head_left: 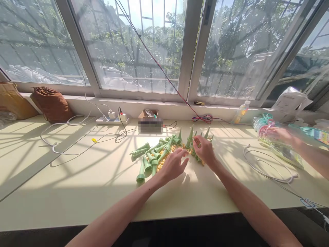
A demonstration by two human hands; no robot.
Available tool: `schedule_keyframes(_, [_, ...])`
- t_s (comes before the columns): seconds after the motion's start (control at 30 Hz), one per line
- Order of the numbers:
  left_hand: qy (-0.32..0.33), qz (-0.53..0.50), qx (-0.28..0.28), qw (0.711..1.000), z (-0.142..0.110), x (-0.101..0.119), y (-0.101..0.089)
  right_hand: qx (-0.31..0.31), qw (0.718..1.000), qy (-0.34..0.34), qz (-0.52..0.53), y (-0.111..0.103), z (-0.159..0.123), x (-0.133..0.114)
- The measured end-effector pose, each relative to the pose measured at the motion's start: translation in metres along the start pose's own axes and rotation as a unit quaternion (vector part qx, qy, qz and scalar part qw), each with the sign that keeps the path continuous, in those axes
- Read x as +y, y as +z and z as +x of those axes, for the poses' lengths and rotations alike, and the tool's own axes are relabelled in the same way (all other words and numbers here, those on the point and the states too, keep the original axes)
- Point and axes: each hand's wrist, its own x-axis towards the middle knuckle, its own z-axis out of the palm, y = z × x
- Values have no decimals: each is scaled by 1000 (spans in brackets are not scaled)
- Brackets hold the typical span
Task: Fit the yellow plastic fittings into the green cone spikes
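Green plastic spikes (154, 155), hollow and cone-shaped with wide collars, lie in a loose heap on the table. Small yellow-orange pieces (160, 164) are scattered among them. Just right of this heap is my left hand (174, 164), its fingers apart and nothing visible in them. My right hand (205, 149) has its fingers curled, with thumb and index fingertips at an upright green spike (190, 139). More spikes (207, 133) stand point-up behind and around that hand, which partly hides them.
Another person's hand (280, 134) reaches in from the right over clear bags with teal and pink items. A coiled white cable (272, 171) lies nearer. Along the window stand a power strip (113, 119), a small box (150, 125), a bottle (241, 111) and a brown bag (51, 104).
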Motion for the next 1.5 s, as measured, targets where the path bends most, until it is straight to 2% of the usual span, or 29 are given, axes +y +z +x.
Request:
schedule_keyframes(0.17, [-2, 5, 0, 1000, 0, 1, -1, -7, 1000, 1, 6, 0, 0, 2])
schedule_keyframes(0.47, [-6, 7, 6, 1000, 0, 3, -2, 26, 1000, 13, -9, -5, 1, -2])
schedule_keyframes(0.73, [4, 10, 17, 1000, 1, 1, 0, -3, 999, 7, -33, -1, 0, 3])
schedule_keyframes(0.9, [4, 14, 15, 1000, 1, 1, 2, 33, 999, 8, -42, -1, -2, 1])
schedule_keyframes(1.03, [2, 13, 16, 1000, 2, 0, 2, 91, 995, 2, -39, -4, -3, -8])
schedule_keyframes(1.17, [1, 12, 28, 1000, 3, -1, 2, 141, 990, -4, -2, -7, -9, -21])
schedule_keyframes(1.23, [-3, 16, 33, 999, 3, 0, 1, 146, 989, -14, 25, -5, -14, -27])
schedule_keyframes(1.5, [-16, 58, 61, 996, -2, 7, 3, 116, 986, -44, 114, 5, -25, -39])
